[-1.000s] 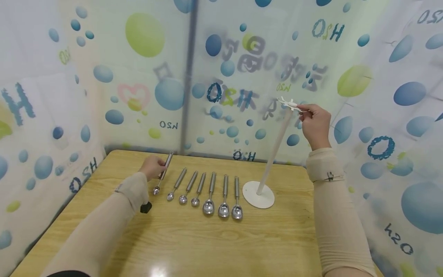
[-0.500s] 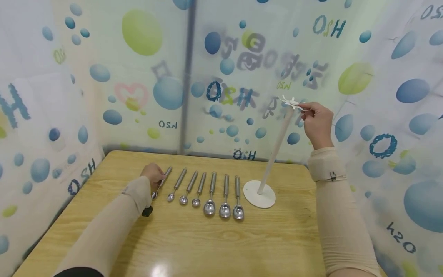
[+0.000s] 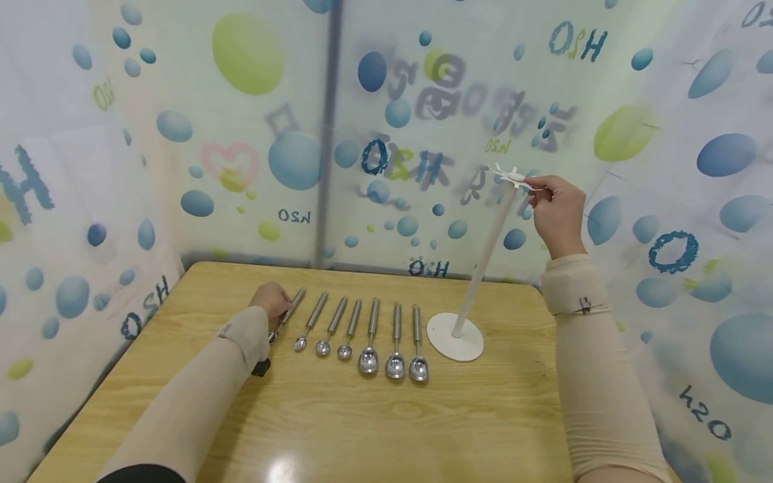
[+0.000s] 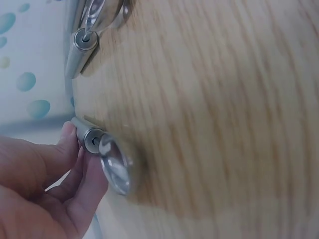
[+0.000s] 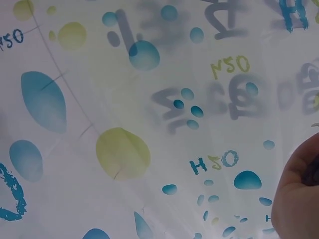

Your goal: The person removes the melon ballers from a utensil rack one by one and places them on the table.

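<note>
At the left end of a row of metal scoops, my left hand (image 3: 272, 300) pinches the handle of a small ice cream scoop (image 3: 297, 302). In the left wrist view, thumb and fingers hold that handle, and the shiny bowl (image 4: 115, 167) is close over the wood. My raised right hand (image 3: 558, 211) pinches one arm of the white hook top (image 3: 514, 177) of a tall stand (image 3: 483, 268). Only part of the right hand (image 5: 299, 194) shows at the edge of the right wrist view; its grip is hidden there.
Beside the left hand lie small scoops (image 3: 317, 310), then larger scoops (image 3: 368, 361), handles pointing away. The stand's round white base (image 3: 441, 345) is right of them on the wooden table (image 3: 374, 429). A printed curtain (image 3: 241, 168) surrounds the table's back and sides.
My left hand has lowered the small scoop toward the table beside the row, its handle now level with the others. The right hand has kept its hold on the stand's top.
</note>
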A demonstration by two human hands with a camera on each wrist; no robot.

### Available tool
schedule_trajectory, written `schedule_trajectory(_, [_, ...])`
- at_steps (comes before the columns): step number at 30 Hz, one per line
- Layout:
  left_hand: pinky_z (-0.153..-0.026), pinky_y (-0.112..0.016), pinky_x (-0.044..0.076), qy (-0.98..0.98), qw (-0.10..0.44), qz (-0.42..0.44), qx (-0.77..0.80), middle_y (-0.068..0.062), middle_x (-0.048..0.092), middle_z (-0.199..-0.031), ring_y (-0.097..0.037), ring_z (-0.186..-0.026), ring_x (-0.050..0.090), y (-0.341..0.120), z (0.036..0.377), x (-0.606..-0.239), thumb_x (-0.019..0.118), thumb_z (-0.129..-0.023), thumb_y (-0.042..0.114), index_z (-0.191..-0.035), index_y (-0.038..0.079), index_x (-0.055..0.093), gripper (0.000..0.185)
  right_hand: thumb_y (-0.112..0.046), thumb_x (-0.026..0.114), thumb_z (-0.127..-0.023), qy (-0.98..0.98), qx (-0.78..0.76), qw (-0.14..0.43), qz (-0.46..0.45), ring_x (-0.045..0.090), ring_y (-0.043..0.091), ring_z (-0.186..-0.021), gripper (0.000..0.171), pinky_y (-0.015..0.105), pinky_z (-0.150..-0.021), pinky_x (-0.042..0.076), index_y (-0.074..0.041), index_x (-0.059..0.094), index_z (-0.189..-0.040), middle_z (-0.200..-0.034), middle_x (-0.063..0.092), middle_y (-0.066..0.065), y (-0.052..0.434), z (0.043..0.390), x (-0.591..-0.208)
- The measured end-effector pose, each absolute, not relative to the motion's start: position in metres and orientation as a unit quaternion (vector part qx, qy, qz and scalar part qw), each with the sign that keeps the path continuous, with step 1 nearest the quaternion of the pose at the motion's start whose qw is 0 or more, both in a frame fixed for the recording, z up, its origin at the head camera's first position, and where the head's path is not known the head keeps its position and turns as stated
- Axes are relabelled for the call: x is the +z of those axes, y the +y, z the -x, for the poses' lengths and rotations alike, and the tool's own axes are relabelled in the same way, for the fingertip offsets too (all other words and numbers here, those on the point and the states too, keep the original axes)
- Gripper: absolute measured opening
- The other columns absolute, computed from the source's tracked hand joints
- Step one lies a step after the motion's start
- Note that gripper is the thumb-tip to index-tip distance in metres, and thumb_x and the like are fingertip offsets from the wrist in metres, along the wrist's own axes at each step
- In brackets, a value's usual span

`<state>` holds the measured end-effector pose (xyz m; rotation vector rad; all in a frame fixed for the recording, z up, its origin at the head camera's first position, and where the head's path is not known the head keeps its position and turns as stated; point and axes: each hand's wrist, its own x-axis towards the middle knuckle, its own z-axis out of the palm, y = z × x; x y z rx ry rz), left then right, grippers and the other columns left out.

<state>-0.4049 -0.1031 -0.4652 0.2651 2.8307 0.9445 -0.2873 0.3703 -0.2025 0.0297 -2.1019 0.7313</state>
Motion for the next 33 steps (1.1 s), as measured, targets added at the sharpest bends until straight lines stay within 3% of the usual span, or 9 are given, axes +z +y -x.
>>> schedule_trajectory(8, [-0.067, -0.033, 0.054, 0.941, 0.072, -0.104, 0.313, -0.014, 0.071, -0.095, -0.021, -0.08, 0.065, -0.104, 0.406, -0.468, 0.064, -0.093, 0.015, -0.104, -0.003, 0.072, 0.022, 0.006, 0.043, -0.095, -0.85, 0.29, 0.44, -0.005, 0.054, 0.005, -0.069, 0.035, 0.013, -0.062, 0.042, -0.006, 0.073, -0.11, -0.094, 0.069, 0.015, 0.37, 0.289, -0.205])
schedule_trajectory(13, [-0.066, -0.035, 0.051, 0.941, 0.06, -0.112, 0.315, -0.013, 0.069, -0.09, -0.022, -0.074, 0.061, -0.104, 0.407, -0.462, 0.057, -0.098, 0.022, -0.104, 0.0, 0.072, 0.027, 0.009, 0.042, -0.094, -0.857, 0.26, 0.444, -0.023, 0.055, 0.002, -0.071, 0.038, 0.015, -0.067, 0.043, -0.006, 0.072, -0.112, -0.1, 0.071, 0.013, 0.373, 0.288, -0.204])
schedule_trajectory(16, [-0.071, -0.04, 0.052, 0.938, 0.041, -0.121, 0.322, -0.017, 0.068, -0.101, -0.028, -0.083, 0.063, -0.104, 0.406, -0.452, 0.051, -0.101, 0.027, -0.113, -0.001, 0.068, 0.035, 0.01, 0.041, -0.093, -0.864, 0.231, 0.446, -0.033, 0.061, 0.012, -0.078, 0.04, 0.024, -0.075, 0.049, -0.006, 0.071, -0.114, -0.105, 0.071, 0.013, 0.377, 0.288, -0.204])
schedule_trajectory(21, [-0.092, -0.051, 0.048, 0.931, 0.01, -0.13, 0.34, -0.021, 0.06, -0.126, -0.037, -0.113, 0.057, -0.105, 0.398, -0.432, 0.045, -0.103, 0.031, -0.128, 0.0, 0.057, 0.042, 0.009, 0.045, -0.094, -0.859, 0.197, 0.469, -0.052, 0.066, 0.03, -0.094, 0.038, 0.045, -0.089, 0.051, -0.006, 0.068, -0.12, -0.112, 0.069, 0.015, 0.381, 0.29, -0.21])
schedule_trajectory(28, [-0.104, -0.056, 0.037, 0.924, -0.119, -0.218, 0.292, -0.022, 0.049, -0.138, -0.041, -0.127, 0.044, -0.106, 0.383, -0.411, 0.054, -0.1, 0.023, -0.133, 0.001, 0.053, 0.039, -0.009, 0.043, -0.1, -0.804, 0.118, 0.582, -0.03, 0.06, 0.036, -0.111, 0.035, 0.052, -0.091, 0.049, -0.015, 0.061, -0.13, -0.128, 0.064, 0.008, 0.381, 0.283, -0.234])
schedule_trajectory(33, [-0.108, -0.053, 0.034, 0.903, -0.227, -0.307, 0.195, -0.017, 0.044, -0.144, -0.036, -0.133, 0.04, -0.102, 0.371, -0.405, 0.064, -0.094, 0.034, -0.136, 0.007, 0.052, 0.052, -0.011, 0.043, -0.099, -0.732, 0.103, 0.669, -0.079, 0.051, 0.036, -0.116, 0.033, 0.048, -0.1, 0.04, -0.01, 0.062, -0.126, -0.128, 0.06, 0.01, 0.368, 0.276, -0.258])
